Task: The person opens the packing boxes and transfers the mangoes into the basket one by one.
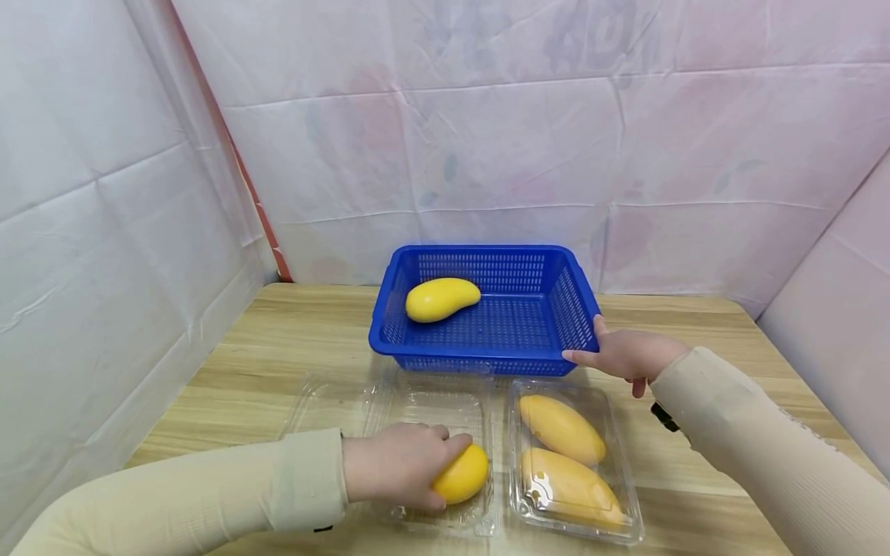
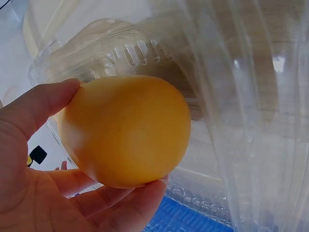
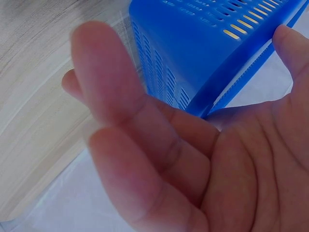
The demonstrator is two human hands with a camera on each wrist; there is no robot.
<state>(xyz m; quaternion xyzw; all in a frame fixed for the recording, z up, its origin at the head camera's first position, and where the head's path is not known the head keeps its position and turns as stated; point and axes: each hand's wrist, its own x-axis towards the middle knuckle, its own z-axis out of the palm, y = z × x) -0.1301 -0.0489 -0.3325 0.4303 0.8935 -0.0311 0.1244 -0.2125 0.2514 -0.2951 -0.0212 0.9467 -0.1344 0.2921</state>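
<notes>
My left hand (image 1: 403,463) grips a yellow-orange mango (image 1: 462,475), thumb on one side and fingers on the other. In the left wrist view the mango (image 2: 126,131) shows its rounded end. It sits within the near part of an open clear plastic clamshell box (image 1: 434,405), whose lid lies to the left. With thumb and forefinger, my right hand (image 1: 636,354) holds the near right corner of a blue plastic basket (image 1: 487,363); its other fingers hang loosely curled outside, as the right wrist view shows. One yellow mango (image 1: 439,300) lies at the left inside the basket.
To the right of the open box, a closed clear box (image 1: 619,463) holds two mangoes (image 1: 563,428). Everything stands on a wood-grain table (image 1: 313,324). Pale sheets (image 1: 501,154) hang behind and along both sides.
</notes>
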